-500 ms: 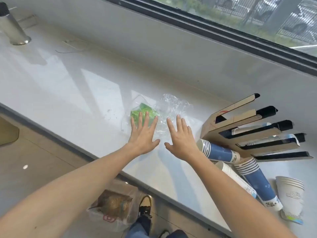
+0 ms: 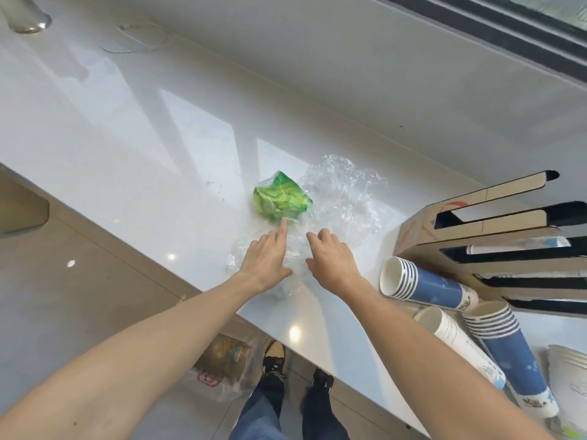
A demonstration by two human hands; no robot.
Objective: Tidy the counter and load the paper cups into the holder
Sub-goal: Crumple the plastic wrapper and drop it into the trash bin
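Observation:
A crumpled green wrapper (image 2: 281,196) lies on the white counter (image 2: 127,147), with crinkled clear plastic film (image 2: 344,192) spread around and behind it. My left hand (image 2: 266,255) rests on the film, one finger stretched toward the wrapper. My right hand (image 2: 330,258) is beside it with fingers curling down onto the film. To the right a cardboard cup holder (image 2: 495,242) lies on its side with slots. Stacks of blue and white paper cups (image 2: 425,285) lie in front of it, with another blue stack (image 2: 511,354) and a white stack (image 2: 568,379) nearer the edge.
A metal cylinder (image 2: 25,17) stands at the far left corner, with a thin wire loop (image 2: 139,39) near it. The window sill wall runs along the back. Below the counter edge a plastic bag (image 2: 222,360) with rubbish sits on the floor by my shoes.
Both hands went from flat and spread to fingers curling into the plastic film. The green wrapper now shows clear of my left hand. The camera tilted down and closer.

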